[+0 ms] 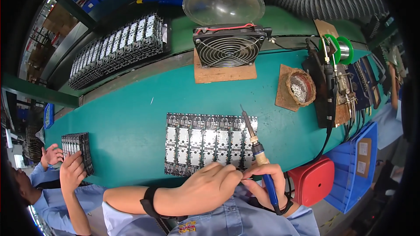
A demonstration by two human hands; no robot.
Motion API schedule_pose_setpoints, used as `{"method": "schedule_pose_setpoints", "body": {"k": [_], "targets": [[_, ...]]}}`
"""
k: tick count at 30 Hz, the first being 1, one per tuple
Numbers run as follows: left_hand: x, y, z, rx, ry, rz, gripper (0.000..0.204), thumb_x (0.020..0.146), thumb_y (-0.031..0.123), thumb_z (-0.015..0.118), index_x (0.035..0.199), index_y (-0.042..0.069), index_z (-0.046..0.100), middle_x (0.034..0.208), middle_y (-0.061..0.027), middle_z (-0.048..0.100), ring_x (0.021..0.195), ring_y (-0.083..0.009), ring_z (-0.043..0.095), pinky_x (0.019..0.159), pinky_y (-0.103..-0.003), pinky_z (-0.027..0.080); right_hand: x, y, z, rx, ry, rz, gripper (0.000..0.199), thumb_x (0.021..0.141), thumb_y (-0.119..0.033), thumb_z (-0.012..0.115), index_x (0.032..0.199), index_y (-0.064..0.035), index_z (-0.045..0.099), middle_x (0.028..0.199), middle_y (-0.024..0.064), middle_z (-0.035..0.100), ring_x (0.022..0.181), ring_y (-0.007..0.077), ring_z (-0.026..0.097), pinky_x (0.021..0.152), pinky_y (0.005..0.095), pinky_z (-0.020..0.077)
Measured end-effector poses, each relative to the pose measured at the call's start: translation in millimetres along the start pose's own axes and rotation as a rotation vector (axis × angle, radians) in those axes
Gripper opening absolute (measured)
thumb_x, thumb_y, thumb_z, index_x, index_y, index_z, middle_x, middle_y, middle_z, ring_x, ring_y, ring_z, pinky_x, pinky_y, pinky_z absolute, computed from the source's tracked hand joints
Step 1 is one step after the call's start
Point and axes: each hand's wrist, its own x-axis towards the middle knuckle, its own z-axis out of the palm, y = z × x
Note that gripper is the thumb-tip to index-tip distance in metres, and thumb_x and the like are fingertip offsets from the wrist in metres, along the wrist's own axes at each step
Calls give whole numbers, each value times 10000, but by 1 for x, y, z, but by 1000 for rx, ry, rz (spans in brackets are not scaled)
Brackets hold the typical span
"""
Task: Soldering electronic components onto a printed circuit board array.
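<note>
Two hands (212, 187) (279, 179) curl — one around a metal-tipped soldering iron (258, 147).

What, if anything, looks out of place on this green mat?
A thin, pale sliver lies alone on the flat green mat, beyond the far left corner of the black-and-silver circuit-board panel. It looks like stray debris; I can't tell its material.

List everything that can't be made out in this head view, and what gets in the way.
All in the head view:
What, if anything, the left hand and right hand pinch where they meet: covered by fingers.
Part of the circuit boards' near edge: behind the left hand.
Tiny parts on those boards: too small.
The far-right co-worker's whole body: cut off by the dark lens rim.
</note>
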Motion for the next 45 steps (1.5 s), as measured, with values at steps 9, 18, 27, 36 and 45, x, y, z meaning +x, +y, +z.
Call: {"method": "schedule_pose_setpoints", "body": {"k": [9, 18, 27, 36, 45], "targets": [[5, -21, -6, -83, 87, 47, 240, 733, -6, 705, 931, 18, 571, 776, -91, 524, 641, -251, 532, 613, -336, 456, 14, 12, 4, -11, 47, -35, 353, 753, 36, 753, 1020, -65, 546, 827, 71, 696, 755, 206, 670, 844, 358, 451], [0, -47, -32, 17, 15, -90, 148, 716, 51, 741, 826, 64, 643, 748, -50, 515, 674, -223, 517, 804, -356, 407, 15, 13, -26, -197, -79, 18, 338, 828, -63, 710, 1025, -85, 437, 776, 72, 669, 742, 189, 638, 954, 423, 361], [16, -84, -35, 29, 105, -174, 119, 747, 55, 685, 784, 74, 573, 910, -30, 608, 880, -220, 585, 964, -461, 308, 26, -10, -63, -114, 223, 83, 294, 761, -283, 752, 884, -96, 563, 649, 23, 650, 629, 140, 603, 886, 396, 351], [12, -93, -19, 39, 108, -181, 162, 692, 22, 687, 690, 117, 555, 1031, 5, 696, 1034, -207, 625, 1052, -481, 248, 56, -10, -61, -313, -179, 43, 193, 610, -98, 742, 790, -158, 704, 635, -33, 608, 582, 117, 565, 790, 331, 372], [9, -93, -20, 108, 84, -134, 145, 685, 68, 690, 673, 105, 550, 1056, 12, 679, 1054, -188, 600, 1061, -501, 242, 65, 2, -54, -338, -222, 38, 220, 606, -81, 745, 808, -162, 713, 642, -42, 615, 567, 117, 550, 783, 328, 384]]}}
